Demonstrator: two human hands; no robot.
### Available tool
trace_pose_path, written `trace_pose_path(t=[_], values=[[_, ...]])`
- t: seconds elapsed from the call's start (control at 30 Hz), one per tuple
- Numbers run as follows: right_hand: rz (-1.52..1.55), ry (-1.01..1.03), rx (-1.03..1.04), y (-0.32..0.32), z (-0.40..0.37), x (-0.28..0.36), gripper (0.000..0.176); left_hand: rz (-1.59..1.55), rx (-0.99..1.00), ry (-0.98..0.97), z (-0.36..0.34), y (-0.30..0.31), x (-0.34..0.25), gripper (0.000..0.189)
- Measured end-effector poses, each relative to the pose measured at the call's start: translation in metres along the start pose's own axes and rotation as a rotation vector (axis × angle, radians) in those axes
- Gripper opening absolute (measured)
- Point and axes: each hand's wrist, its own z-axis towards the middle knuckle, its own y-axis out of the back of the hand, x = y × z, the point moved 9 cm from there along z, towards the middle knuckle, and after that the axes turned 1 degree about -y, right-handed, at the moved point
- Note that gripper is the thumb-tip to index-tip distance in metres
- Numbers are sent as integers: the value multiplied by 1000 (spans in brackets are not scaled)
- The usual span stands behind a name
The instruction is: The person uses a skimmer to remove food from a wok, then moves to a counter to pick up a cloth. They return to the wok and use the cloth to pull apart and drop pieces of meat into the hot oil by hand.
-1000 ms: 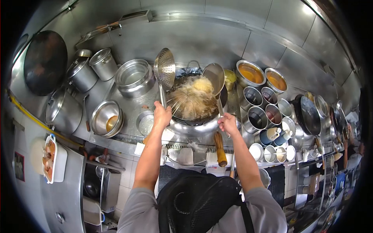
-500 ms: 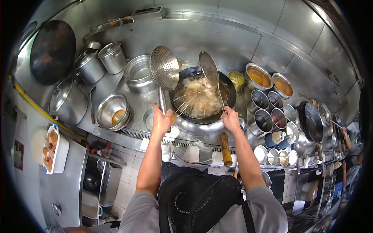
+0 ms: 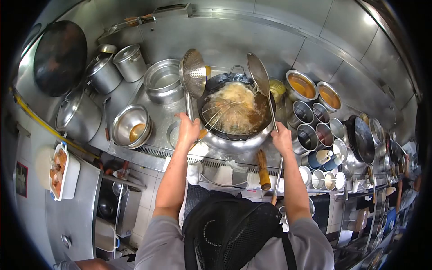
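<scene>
My left hand is closed round the handle of a large perforated skimmer, held up beside the wok's left rim. My right hand grips the long handle of a ladle, whose bowl is raised over the back right of the wok. Between them, the black wok on the burner holds bubbling brown oil with pale, foaming food. A wire strainer rests in the wok; its wooden handle points toward my left hand, and whether they touch is hard to tell.
Metal pots and a steel bowl stand left of the wok. To the right are bowls of orange liquid and several metal canisters. A bamboo brush lies at the front edge. Another person's arm shows far right.
The ladle has moved right and up, away from the wok's middle, with my right hand shifting right. The skimmer has turned and shifted slightly right. More pale foaming food shows in the oil.
</scene>
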Motion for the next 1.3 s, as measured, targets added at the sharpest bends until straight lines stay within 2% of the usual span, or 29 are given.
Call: trace_pose_path(t=[0.07,0.13,0.27,0.33,0.37,0.43,0.47,0.53,0.57,0.63,0.7,0.73,0.8,0.83,0.9,0.93,1.0,1.07,1.13,1.17,1.2,1.27,1.3], values=[[96,-144,67,12,0,-16,37,267,-27,-101,36,-19,20,48],[137,-218,74,24,-2,-19,37,381,-13,-111,45,-33,-5,51],[191,-274,140,22,-2,-43,32,525,113,7,77,-84,-11,62],[326,-452,240,-1,-7,-71,29,621,159,32,94,-112,-8,63],[435,-482,288,-17,-10,-80,30,632,244,78,97,-128,-9,66],[667,-576,334,-46,-19,-81,31,667,265,57,95,-148,-32,67],[675,-578,333,-55,-20,-77,31,694,296,46,91,-160,-40,68],[971,-653,276,-75,-22,-74,17,707,313,54,84,-173,-49,67],[981,-658,272,-87,-23,-78,17,649,355,93,77,-179,-51,65],[1251,-698,259,-111,-24,-79,19,600,396,124,64,-185,-58,63],[1334,-719,236,-115,-26,-80,19,376,438,183,48,-192,-57,58],[1406,-739,220,-115,-28,-80,19,379,442,182,45,-195,-52,58],[1466,-728,231,-110,-30,-78,19,431,344,-17,46,-191,-65,54],[1508,-731,223,-107,-31,-76,18,428,344,-14,45,-189,-67,54],[1542,-737,219,-98,-36,-72,18,547,220,-198,42,-174,-87,53],[1589,-727,227,-92,-36,-68,17,543,219,-195,41,-170,-85,53],[1631,-711,234,-78,-36,-57,16,520,72,-199,43,-148,-85,51],[1566,-649,230,-59,-34,-42,15,530,75,-137,45,-137,-69,55],[1534,-621,245,-49,-30,-27,15,434,-6,-144,45,-126,-50,54],[1519,-586,265,-43,-27,-15,15,152,48,31,42,-127,-32,41],[1502,-552,286,-36,-23,-3,14,142,41,32,42,-124,-25,41],[1437,-535,337,-31,-16,10,14,-403,421,334,30,-153,6,22],[1119,-426,376,-28,-9,11,17,-634,443,462,16,-155,0,19]])
